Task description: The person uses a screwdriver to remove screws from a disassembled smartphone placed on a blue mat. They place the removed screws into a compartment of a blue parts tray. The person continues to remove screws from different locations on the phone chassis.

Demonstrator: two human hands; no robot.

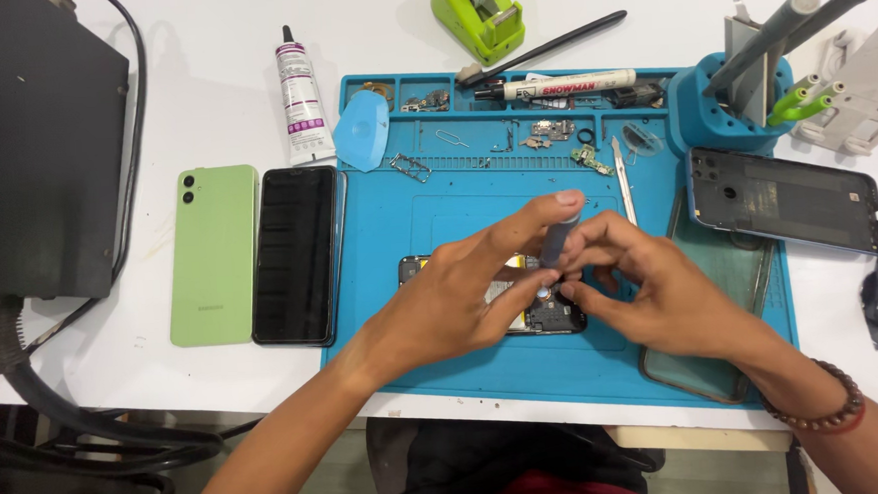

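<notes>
**Both hands working a screwdriver on an opened phone**

The left hand [462, 296] is pinching a small screwdriver [551, 246], with its forefinger resting on the top of the handle and the tip pointing down into the opened phone [548, 316]. The right hand [652, 291] is closing its fingers around the lower shaft near the tip, steadying it. The phone is lying face down in the middle of the blue work mat [407, 219], mostly hidden under the hands.

Judging by what is lying about, the work is well along in taking things apart: a green back cover [214, 254] and a black screen panel [297, 254] are sitting side by side left of the mat, and small loose parts [553, 131] are resting in the mat's upper trays. Another phone frame [787, 199] is lying to the right. Whether screws are going in or coming out cannot be told. A glue tube [298, 94] and a marker [571, 85] are lying near the top.
</notes>
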